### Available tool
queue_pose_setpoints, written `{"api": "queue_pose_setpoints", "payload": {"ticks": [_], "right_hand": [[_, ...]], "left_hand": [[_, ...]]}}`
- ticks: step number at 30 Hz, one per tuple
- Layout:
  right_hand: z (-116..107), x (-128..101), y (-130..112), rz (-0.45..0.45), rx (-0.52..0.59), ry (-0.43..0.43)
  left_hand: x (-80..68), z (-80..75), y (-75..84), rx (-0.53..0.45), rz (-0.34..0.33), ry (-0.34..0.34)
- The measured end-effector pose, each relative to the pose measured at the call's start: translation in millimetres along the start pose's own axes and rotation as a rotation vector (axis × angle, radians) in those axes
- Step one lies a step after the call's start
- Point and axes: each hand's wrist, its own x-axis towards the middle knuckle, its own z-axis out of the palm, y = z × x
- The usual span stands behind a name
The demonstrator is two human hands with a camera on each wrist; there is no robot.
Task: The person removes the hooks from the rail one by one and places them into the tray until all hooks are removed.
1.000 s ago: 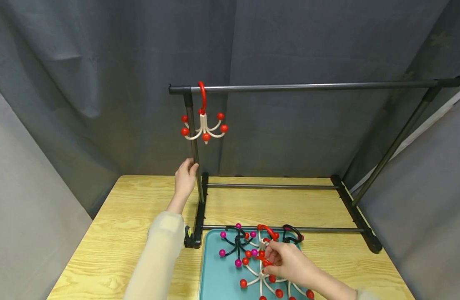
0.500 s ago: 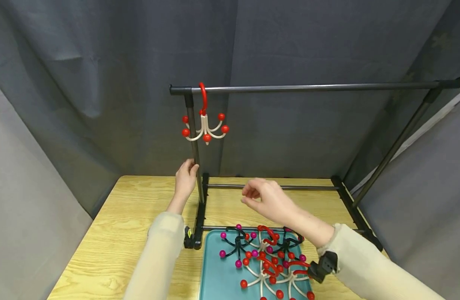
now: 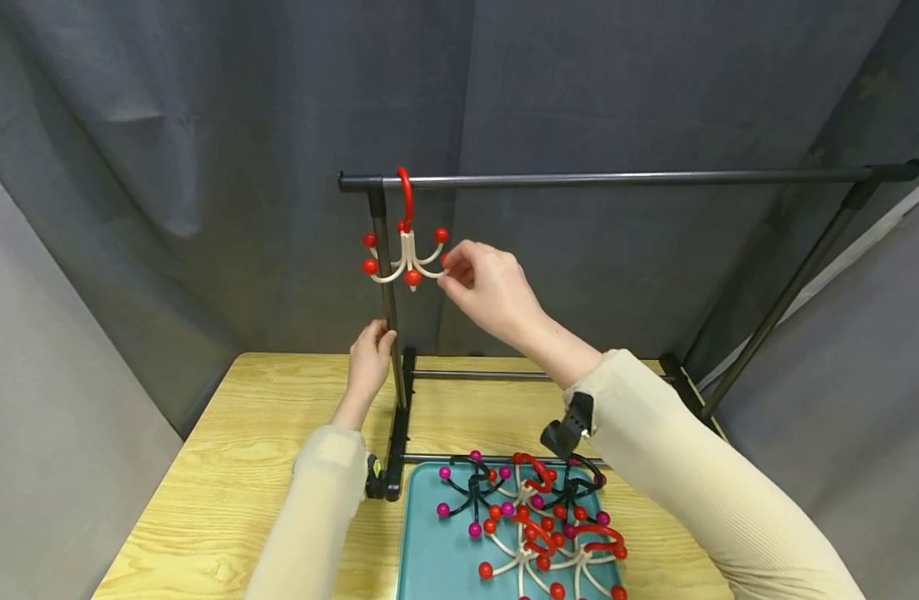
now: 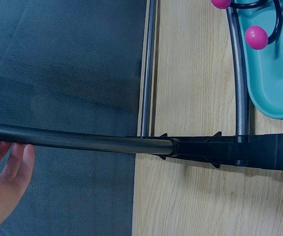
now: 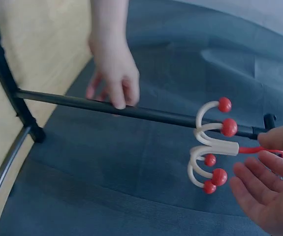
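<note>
1. My left hand (image 3: 371,360) is wrapped around the rack's upright post (image 3: 387,317), low down near the wooden table (image 3: 242,433), fingers curled on the tube.
2. My right hand (image 3: 485,287) is raised beside the white multi-arm hook with red ball tips (image 3: 408,260), which hangs by its red loop from the top rail (image 3: 624,177), close to the post.
3. The hook lies just left of my right fingertips (image 3: 450,265); its long axis runs straight down from the rail. The fingers are loosely open, at the nearest ball tip; I cannot tell whether they touch it.
4. The right hand is nearer; the left sits lower on the post.
5. More hooks lie tangled in the teal tray (image 3: 429,550).
</note>
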Motion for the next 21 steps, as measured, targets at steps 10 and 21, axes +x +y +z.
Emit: {"api": "queue_pose_setpoints", "payload": {"ticks": [10, 21], "right_hand": [[1, 48, -13, 0.114, 0.064, 0.155], [15, 70, -33, 0.185, 0.128, 0.258]], "left_hand": [[2.1, 1.2, -0.8, -0.016, 0.032, -0.010], [0.2, 0.9, 3.0, -0.030, -0.006, -0.010]]}}
